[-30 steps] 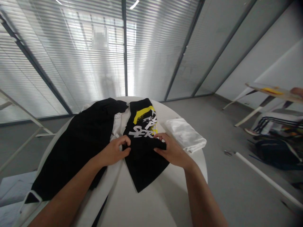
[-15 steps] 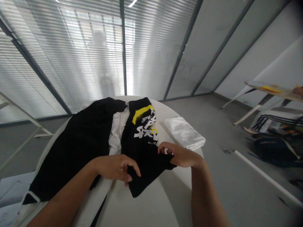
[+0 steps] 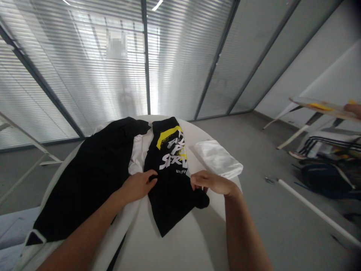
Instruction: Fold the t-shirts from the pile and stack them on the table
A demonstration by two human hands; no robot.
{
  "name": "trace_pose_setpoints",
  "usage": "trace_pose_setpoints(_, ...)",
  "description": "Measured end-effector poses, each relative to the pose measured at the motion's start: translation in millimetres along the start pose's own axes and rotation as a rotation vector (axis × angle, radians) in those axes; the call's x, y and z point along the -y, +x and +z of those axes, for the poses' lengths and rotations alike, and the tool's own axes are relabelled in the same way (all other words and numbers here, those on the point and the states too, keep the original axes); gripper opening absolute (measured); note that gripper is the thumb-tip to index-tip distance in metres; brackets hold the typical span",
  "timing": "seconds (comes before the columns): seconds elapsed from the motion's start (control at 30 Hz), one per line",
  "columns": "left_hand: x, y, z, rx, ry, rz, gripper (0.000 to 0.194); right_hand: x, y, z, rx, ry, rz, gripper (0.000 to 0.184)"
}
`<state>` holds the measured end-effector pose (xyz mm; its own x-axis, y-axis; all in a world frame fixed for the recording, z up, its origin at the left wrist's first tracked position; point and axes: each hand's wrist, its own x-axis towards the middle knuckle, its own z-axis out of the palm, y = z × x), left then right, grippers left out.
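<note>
A black T-shirt point(image 3: 172, 199) with white and yellow lettering lies partly folded into a narrow strip on a round white table point(image 3: 158, 253). At its left edge, the thumb and index finger of my left hand point(image 3: 137, 186) are closed on the cloth. My right hand point(image 3: 216, 182) pinches the right edge below the print, and a bit of black fabric bulges under its fingers. Left of the shirt, a larger black garment point(image 3: 90, 173) is spread out, with white cloth point(image 3: 137, 154) beside it.
A folded shiny white cloth or packet point(image 3: 218, 158) rests on the table's right side. On the floor to the right lie a white pole point(image 3: 316, 210) and a dark bag point(image 3: 324, 178). Another table point(image 3: 338, 111) stands at the right, with part of a person's hand point(image 3: 354, 109) near it.
My left hand has moved up from the shirt's lower corner to its left edge. My right hand has shifted slightly, and the fabric under it is more bunched.
</note>
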<state>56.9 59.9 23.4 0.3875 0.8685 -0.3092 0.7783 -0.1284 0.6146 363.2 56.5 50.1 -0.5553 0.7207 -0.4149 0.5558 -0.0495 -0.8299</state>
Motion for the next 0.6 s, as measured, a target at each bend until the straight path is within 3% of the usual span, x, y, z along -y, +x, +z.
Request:
trace_pose_setpoints(0.07, -1, 3, 8.4, -0.191, 0.134, -0.058, 0.055, -5, 11, 3, -0.241, -0.135, 0.094, 0.057)
trace_pose_setpoints(0.17, -3, 4, 20.7, -0.277, 0.255, -0.131, 0.065, -13, 29, 8, -0.510, -0.406, 0.189, 0.044)
trace_pose_setpoints(0.27, -5, 3, 25.7, -0.273, 0.366, -0.099, 0.068, -17, 38, 12, -0.498, -0.509, 0.200, 0.031)
trace_pose_setpoints(0.37, -3, 4, 23.8, -0.275, 0.389, -0.036, 0.063, -15, 39, 16, -0.474, -0.486, 0.154, 0.031)
trace_pose_setpoints(0.6, 1, 9, 17.4, -0.215, -0.016, 0.027, 0.063, -15, 44, 23, -0.362, -0.194, -0.068, 0.052)
